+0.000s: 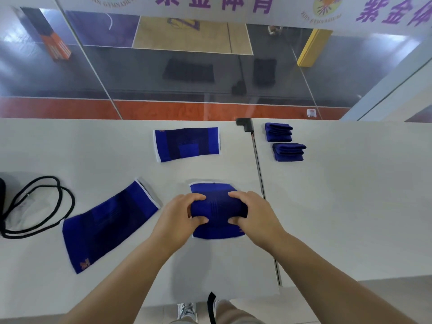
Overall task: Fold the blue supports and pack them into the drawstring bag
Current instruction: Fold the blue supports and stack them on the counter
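A blue support [216,211] lies on the white table in front of me, partly folded into a raised roll. My left hand [181,217] grips its left side and my right hand [256,216] grips its right side. Another blue support [107,226] lies flat and slanted to the left. A third [187,144] lies flat further back. Two folded blue supports [278,132] [289,152] sit one behind the other at the back right. The black drawstring bag [1,197] shows only at the left edge, its cord [39,206] looped across the table.
A seam with a metal strip [259,178] divides two white tables [350,195]. A glass wall [210,66] rises behind the table's far edge. My shoes [187,312] and the floor show below the near edge.
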The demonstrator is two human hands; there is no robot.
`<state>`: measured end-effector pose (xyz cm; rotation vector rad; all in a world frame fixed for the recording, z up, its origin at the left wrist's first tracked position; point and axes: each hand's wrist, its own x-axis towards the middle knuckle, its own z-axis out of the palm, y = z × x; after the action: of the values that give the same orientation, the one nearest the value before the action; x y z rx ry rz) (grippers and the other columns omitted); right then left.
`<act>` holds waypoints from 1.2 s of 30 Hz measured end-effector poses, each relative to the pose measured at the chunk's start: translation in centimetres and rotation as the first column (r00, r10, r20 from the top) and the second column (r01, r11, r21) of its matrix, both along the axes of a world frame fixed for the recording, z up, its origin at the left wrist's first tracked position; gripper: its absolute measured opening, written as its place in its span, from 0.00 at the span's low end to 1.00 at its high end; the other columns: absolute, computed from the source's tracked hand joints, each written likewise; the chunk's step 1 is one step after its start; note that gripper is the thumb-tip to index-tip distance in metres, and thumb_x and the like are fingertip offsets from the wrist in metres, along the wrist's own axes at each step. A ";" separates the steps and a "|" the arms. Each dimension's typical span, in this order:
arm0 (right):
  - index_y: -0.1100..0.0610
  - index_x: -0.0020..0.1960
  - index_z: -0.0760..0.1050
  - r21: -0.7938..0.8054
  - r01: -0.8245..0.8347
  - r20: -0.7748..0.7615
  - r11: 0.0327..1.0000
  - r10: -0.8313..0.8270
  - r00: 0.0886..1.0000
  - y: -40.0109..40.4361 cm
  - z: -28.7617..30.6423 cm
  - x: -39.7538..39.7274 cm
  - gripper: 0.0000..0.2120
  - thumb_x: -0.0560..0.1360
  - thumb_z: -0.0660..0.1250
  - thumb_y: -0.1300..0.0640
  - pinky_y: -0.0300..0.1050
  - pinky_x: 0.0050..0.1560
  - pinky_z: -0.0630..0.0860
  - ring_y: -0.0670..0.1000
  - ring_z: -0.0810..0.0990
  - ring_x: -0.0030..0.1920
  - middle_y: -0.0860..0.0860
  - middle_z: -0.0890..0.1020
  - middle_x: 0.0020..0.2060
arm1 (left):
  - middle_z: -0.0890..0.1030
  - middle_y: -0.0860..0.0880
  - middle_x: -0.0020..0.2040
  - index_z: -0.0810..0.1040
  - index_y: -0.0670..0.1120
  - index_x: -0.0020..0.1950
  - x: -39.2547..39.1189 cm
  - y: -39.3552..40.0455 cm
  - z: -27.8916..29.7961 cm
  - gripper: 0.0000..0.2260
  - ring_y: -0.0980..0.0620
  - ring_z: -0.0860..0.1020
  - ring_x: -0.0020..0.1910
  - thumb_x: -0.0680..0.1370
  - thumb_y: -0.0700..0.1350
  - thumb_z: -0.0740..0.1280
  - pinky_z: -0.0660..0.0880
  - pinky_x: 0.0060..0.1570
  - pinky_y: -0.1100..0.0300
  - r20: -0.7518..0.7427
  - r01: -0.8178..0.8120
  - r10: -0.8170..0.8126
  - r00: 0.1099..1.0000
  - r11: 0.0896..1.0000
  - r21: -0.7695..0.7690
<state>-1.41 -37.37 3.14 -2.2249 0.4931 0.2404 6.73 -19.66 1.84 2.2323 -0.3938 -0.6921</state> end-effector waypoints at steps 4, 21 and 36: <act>0.47 0.49 0.77 -0.046 -0.021 0.072 0.999 0.025 0.997 0.0 0.4 -0.5 0.09 0.72 0.71 0.59 0.32 0.51 0.66 0.43 0.68 0.52 0.40 0.69 0.46 | 0.71 0.56 0.54 0.79 0.52 0.53 -0.1 0.6 0.3 0.09 0.55 0.73 0.54 0.74 0.44 0.70 0.72 0.57 0.61 0.082 0.085 -0.083 0.993 0.996 -0.025; 0.55 0.70 0.60 -0.243 0.073 -0.200 0.967 -0.123 0.972 2.2 -3.5 -2.5 0.24 0.77 0.65 0.56 0.44 0.57 0.71 0.53 0.71 0.60 0.53 0.69 0.65 | 0.77 0.52 0.54 0.74 0.49 0.61 -1.0 2.8 -3.4 0.12 0.53 0.76 0.51 0.77 0.46 0.66 0.70 0.50 0.63 -0.131 0.181 -0.161 0.978 0.969 0.166; 0.50 0.50 0.81 -0.573 -0.355 -0.256 0.739 0.250 0.934 5.7 -5.5 -5.4 0.25 0.54 0.82 0.55 0.51 0.43 0.81 0.57 0.83 0.50 0.55 0.83 0.52 | 0.76 0.54 0.58 0.75 0.51 0.59 1.4 3.7 -3.4 0.11 0.55 0.75 0.52 0.79 0.51 0.62 0.70 0.53 0.64 0.054 0.405 -0.445 0.894 0.853 0.329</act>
<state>-6.79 -31.64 -2.37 -2.9521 0.3087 0.4956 8.14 -15.93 -1.60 2.5218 -0.9237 -0.8917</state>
